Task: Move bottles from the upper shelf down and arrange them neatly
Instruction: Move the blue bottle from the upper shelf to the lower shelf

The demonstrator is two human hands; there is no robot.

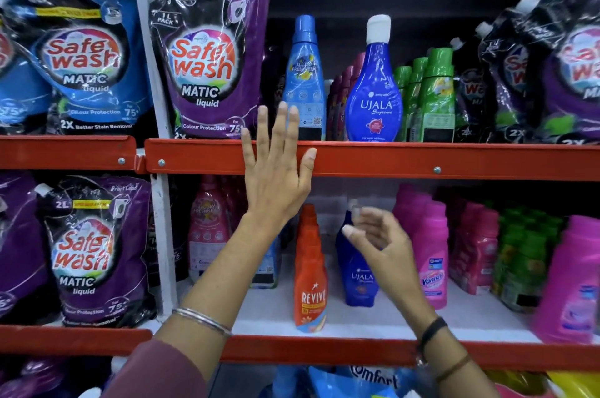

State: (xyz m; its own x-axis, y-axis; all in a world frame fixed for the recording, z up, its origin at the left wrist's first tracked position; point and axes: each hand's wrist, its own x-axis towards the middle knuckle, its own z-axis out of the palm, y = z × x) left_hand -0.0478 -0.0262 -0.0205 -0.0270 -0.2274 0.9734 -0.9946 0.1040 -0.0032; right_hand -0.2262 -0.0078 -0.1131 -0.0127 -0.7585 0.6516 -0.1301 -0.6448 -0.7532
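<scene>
Head view. The left hand (276, 167) is raised flat, fingers spread and empty, in front of the red upper shelf edge (422, 159), fingertips reaching the base of the light-blue bottle (304, 79). The right hand (380, 238) is loosely curled and holds nothing, just in front of the lower Ujala bottle (357, 280). The upper Ujala bottle (373, 95) stands upright, cap up. The Revive bottle (310, 271) stands upright on the lower shelf (389, 319).
</scene>
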